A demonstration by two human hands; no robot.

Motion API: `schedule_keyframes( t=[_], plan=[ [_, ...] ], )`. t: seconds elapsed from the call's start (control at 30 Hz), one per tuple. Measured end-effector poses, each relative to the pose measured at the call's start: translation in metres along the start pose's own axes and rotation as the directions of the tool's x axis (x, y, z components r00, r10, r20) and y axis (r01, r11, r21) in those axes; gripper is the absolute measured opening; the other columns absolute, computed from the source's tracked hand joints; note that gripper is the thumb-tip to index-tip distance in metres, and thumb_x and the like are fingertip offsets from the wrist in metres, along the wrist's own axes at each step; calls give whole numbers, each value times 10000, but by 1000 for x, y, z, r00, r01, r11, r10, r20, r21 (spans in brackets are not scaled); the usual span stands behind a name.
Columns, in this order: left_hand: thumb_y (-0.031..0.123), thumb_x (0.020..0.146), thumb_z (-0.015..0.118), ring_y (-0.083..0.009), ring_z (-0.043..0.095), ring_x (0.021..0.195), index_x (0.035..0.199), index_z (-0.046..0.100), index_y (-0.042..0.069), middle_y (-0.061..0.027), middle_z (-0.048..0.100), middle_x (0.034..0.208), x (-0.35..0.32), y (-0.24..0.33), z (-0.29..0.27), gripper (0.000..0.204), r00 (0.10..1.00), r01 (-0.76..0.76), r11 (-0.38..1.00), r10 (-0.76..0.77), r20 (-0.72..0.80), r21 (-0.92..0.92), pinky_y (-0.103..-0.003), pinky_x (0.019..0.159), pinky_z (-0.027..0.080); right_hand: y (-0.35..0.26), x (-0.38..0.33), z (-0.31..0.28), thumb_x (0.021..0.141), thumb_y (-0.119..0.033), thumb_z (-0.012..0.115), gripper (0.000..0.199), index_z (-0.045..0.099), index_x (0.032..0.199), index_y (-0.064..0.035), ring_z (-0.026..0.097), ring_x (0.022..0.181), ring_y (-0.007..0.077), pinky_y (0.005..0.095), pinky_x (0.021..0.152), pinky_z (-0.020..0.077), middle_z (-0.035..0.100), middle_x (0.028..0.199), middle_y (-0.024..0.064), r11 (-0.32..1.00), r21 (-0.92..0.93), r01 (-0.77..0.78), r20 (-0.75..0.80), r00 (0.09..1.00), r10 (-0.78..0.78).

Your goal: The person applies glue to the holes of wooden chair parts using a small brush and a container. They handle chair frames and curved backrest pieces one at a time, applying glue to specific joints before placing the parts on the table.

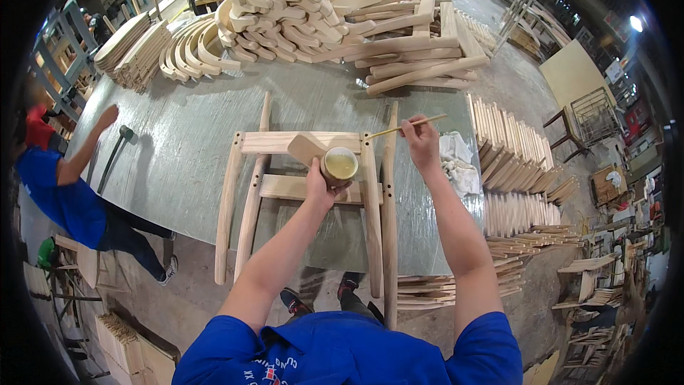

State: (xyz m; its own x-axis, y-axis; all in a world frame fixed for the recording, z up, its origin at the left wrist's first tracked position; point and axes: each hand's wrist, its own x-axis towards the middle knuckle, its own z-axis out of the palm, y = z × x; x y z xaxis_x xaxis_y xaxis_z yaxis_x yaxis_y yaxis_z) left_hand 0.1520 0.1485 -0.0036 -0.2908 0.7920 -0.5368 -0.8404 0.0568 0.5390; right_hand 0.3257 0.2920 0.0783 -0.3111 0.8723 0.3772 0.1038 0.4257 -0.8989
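One grey table (pixel 167 128) has open room at centre-left, a pile of curved wooden parts (pixel 278 7) hiding part of its far edge. A wooden frame (pixel 281 187) lies mid-table, legs overhanging the near edge, with a white cloth (pixel 459 164) close on its right. The left hand (pixel 320 185) curls around a cup (pixel 340 165), some fingers hidden behind it; the right hand (pixel 422 141) pinches a thin stick (pixel 388 130), its tip's contact with the frame unclear.

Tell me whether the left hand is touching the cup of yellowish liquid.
Touching. The head view shows the left hand curled around the side of the cup, with no gap between them.
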Motion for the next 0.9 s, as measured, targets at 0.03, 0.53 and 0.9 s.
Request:
schedule_keyframes(
  t=[0.03, 0.53, 0.9],
  plan=[
    [490, 969, 257, -317, 562, 1066, 1280, 430, 92, -124, 520, 1227, -7, -2, -7, 534, 999, 39, 999, -39, 8, 7, -516, 835, 524, -1, 2, 3, 878, -163, 607, 159, 559, 848, -14, 580, 624, 121, 263, 596, 466, 585, 674, 68, 994, -107, 28, 47, 999, -23],
    [491, 966, 287, -335, 567, 1049, 1255, 478, 82, -135, 559, 1197, -64, -25, -71, 536, 996, 86, 995, -86, -4, -47, -530, 840, 492, -8, 15, 32, 844, -148, 608, 142, 560, 834, -14, 584, 667, 343, 385, 609, 465, 583, 705, 161, 897, -383, 220, 215, 966, -145],
    [486, 971, 271, -322, 570, 1063, 1262, 470, 95, -131, 552, 1210, -78, -22, -81, 526, 990, 139, 990, -140, -12, -31, -524, 847, 497, -15, 28, 30, 852, -151, 603, 147, 546, 811, -22, 572, 590, 291, 361, 567, 449, 560, 645, 145, 912, -354, 209, 170, 973, -157]
  ],
)
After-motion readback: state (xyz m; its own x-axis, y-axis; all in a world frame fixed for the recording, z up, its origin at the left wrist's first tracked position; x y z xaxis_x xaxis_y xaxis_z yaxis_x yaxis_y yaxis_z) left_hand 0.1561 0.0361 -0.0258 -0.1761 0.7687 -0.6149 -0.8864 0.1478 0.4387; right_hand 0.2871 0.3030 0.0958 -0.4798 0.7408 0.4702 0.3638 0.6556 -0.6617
